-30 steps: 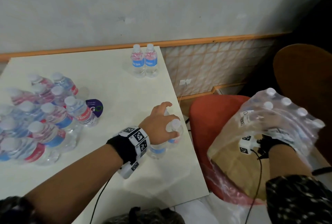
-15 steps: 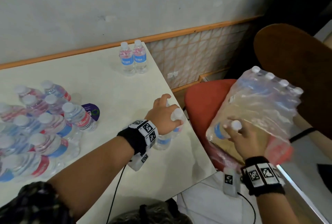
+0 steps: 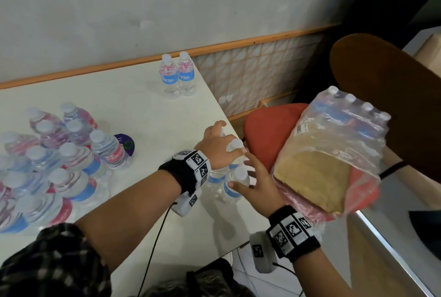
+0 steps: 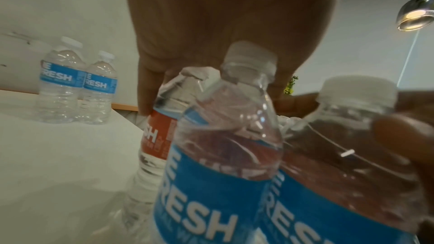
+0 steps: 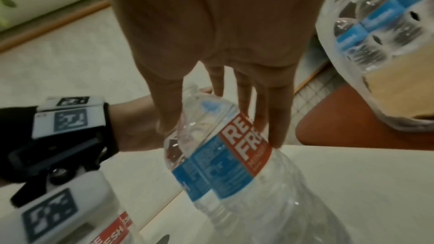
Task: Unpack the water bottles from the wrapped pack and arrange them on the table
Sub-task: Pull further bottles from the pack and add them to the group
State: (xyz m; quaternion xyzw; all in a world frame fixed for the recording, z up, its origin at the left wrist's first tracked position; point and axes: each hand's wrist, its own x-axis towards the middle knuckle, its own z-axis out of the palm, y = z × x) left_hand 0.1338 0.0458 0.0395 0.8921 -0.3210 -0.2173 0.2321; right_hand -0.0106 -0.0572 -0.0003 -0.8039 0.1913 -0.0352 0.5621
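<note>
Left hand [image 3: 216,147] gripping two bottle necks, right hand [image 3: 259,181] clasping third bottle [image 3: 232,185] alongside, near table edge

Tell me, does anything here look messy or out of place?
Yes. The wrapped pack leans tilted on the red chair seat, its plastic torn open. On the table, the left cluster of bottles looks jumbled, unlike the neat upright pair by the wall.

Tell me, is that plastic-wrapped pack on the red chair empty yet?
Not empty. The wrapped pack on the red chair shows a row of bottle caps under the plastic.

Wrapped pack [image 3: 334,153] on chair [image 3: 269,129], seemingly right of table [image 3: 133,110]
</note>
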